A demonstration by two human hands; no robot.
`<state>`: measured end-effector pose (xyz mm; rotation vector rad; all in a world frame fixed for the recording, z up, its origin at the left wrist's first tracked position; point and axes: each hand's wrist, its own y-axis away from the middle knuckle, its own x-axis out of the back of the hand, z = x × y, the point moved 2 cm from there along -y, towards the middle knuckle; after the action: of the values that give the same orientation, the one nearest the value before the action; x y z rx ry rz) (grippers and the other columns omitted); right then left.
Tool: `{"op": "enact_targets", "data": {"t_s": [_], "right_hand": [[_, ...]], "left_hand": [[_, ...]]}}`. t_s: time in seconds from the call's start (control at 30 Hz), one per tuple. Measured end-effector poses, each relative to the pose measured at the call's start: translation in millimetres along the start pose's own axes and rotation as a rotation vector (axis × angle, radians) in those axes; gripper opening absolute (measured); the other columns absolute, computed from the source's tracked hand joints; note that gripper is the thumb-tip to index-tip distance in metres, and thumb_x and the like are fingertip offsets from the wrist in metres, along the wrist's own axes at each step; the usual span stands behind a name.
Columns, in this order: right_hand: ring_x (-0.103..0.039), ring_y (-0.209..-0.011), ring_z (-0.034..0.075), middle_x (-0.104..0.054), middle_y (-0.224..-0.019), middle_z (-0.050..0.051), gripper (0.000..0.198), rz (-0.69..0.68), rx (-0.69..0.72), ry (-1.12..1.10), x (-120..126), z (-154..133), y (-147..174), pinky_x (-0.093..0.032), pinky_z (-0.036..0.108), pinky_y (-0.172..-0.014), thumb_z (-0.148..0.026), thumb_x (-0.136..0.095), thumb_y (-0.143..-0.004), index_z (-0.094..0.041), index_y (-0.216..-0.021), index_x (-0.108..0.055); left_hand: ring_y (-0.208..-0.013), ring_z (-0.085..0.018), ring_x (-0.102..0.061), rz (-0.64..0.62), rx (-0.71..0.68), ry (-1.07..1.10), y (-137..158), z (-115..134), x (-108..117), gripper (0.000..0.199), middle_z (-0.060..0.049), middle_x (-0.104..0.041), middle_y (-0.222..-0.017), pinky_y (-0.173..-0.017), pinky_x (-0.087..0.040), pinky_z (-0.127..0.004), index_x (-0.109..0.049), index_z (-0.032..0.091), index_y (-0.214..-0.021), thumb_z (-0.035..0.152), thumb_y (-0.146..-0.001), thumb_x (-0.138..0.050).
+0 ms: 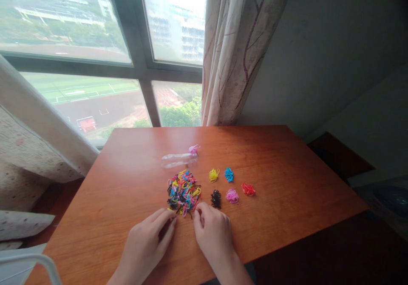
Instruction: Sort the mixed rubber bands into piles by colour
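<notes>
A mixed pile of small coloured rubber bands lies on the wooden table in front of me. At its near left edge, my left hand has thumb and fingertips drawn together; anything between them is too small to make out. My right hand is curled at the pile's near right edge, its fingertips close to a red band, and I cannot see clearly what they pinch. To the right lie sorted clusters of yellow bands, blue bands, black bands, pink bands and red bands.
Behind the pile, a clear plastic bottle lies on its side, with a pink piece by its right end. The wooden table reaches back to a window and curtain. A white curved frame stands at lower left.
</notes>
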<state>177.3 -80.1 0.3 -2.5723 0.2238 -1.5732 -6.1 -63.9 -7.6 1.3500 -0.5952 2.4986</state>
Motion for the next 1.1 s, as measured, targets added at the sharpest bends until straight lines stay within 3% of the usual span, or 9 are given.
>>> {"op": "enact_targets", "data": {"t_s": [0.27, 0.73, 1.1], "right_hand": [[-0.067, -0.064, 0.018, -0.071, -0.072, -0.003, 0.011, -0.024, -0.052, -0.005, -3.7, -1.2, -3.6, -0.026, 0.028, -0.055, -0.022, -0.071, -0.085, -0.025, -0.084, -0.061], [-0.066, -0.063, 0.016, -0.071, -0.071, -0.002, 0.011, -0.097, -0.101, 0.092, -2.4, -6.0, -5.0, -0.02, 0.029, -0.053, -0.015, -0.064, -0.087, -0.024, -0.081, -0.064], [-0.064, -0.057, 0.014, -0.069, -0.065, -0.003, 0.014, -0.01, -0.073, 0.083, 2.3, 3.1, 3.1, -0.022, 0.028, -0.053, -0.012, -0.065, -0.083, -0.023, -0.075, -0.062]], "left_hand": [[-0.073, -0.014, -0.07, -0.018, 0.014, 0.01, -2.0, -0.4, -0.6, 0.016, 0.002, -0.072, -0.086, -0.065, -0.051, -0.021, -0.064, 0.027, -0.096, 0.029, -0.095, -0.048], [-0.072, -0.014, -0.071, -0.004, 0.004, 0.006, -2.1, 0.4, 0.2, 0.017, 0.003, -0.072, -0.085, -0.063, -0.051, -0.021, -0.064, 0.028, -0.095, 0.031, -0.095, -0.048], [-0.073, -0.013, -0.07, -0.004, 0.003, 0.011, -2.2, 0.1, -0.3, 0.016, 0.002, -0.072, -0.086, -0.064, -0.051, -0.02, -0.064, 0.027, -0.095, 0.03, -0.095, -0.048]]}}
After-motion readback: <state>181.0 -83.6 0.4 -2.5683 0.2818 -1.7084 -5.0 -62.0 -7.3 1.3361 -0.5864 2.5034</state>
